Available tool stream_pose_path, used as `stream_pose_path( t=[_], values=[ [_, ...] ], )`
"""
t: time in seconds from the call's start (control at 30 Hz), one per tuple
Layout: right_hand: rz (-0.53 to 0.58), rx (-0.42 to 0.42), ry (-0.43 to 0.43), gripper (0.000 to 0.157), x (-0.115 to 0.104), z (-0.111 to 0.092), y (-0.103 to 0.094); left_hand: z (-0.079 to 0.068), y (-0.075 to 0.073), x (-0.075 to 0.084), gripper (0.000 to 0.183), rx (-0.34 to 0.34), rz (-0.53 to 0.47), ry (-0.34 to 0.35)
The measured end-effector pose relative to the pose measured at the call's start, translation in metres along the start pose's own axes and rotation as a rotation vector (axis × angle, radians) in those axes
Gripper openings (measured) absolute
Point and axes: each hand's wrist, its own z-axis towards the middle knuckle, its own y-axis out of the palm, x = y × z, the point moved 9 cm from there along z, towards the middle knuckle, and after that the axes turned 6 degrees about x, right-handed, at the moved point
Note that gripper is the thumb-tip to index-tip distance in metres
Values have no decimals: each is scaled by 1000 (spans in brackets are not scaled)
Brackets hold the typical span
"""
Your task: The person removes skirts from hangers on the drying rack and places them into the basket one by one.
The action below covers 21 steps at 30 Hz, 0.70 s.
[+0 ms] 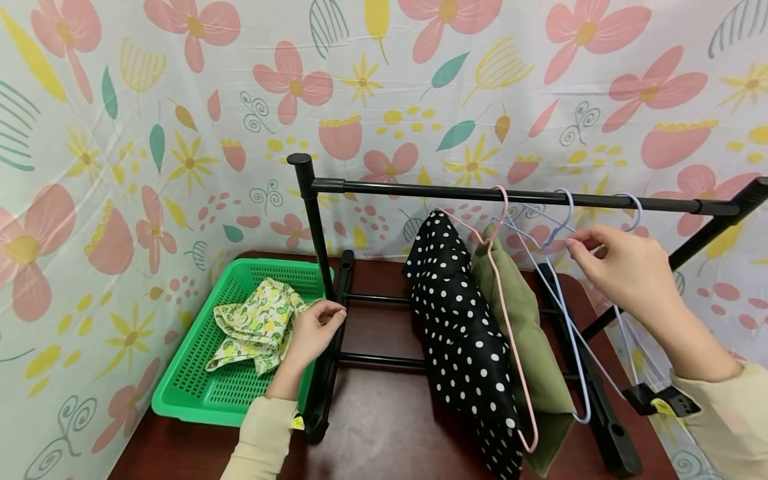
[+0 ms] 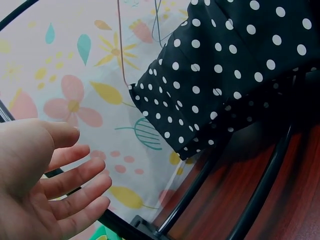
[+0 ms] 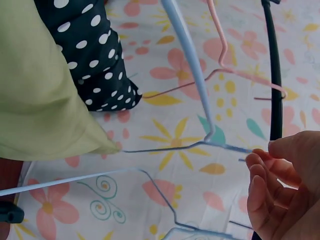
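Key relation: blue hanger (image 1: 551,240) hooked over the rail (image 1: 408,190), its stem just below the rail and just left of the right hand (image 1: 630,260)'s fingertips. Long axis runs crosswise to the rail: one arm behind it, into a corner of the green cloth (image 1: 525,320); the other, bare, comes down in front of it, toward the person. Right hand is clearly the nearer one.

Right pose: just below the rail, forearm rising from the right in front of it. Fingers curled, thumb close to index. Right wrist view has the tips overlapping the hook; head view leaves a small gap to the stem. Can't tell if it's pinching or only beside.

Left hand (image 1: 315,327): below the rail's left end, well apart from the blue hanger. Fingers loosely bent and spread, gripping nothing.

Neighbours: pink hanger (image 1: 509,320) left along the rail with the dotted cloth (image 1: 459,320); second blue hanger (image 1: 639,212) right along the rail. Basket (image 1: 192,327) with lemon cloth (image 1: 258,327) sits below and left of the rail.

My read: the close spacing makes snagging the second blue hanger the main risk.
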Motion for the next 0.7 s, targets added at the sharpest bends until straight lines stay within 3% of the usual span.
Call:
stream_pose_path(
  t=[0.4, 0.7],
  values=[
    [9, -70, -85, 15, -30, 10, 12, 2, 17, 3, 17, -106, 4, 1],
    [41, -123, -86, 18, -43, 17, 27, 4, 21, 7, 25, -124, -8, 26]
  ],
)
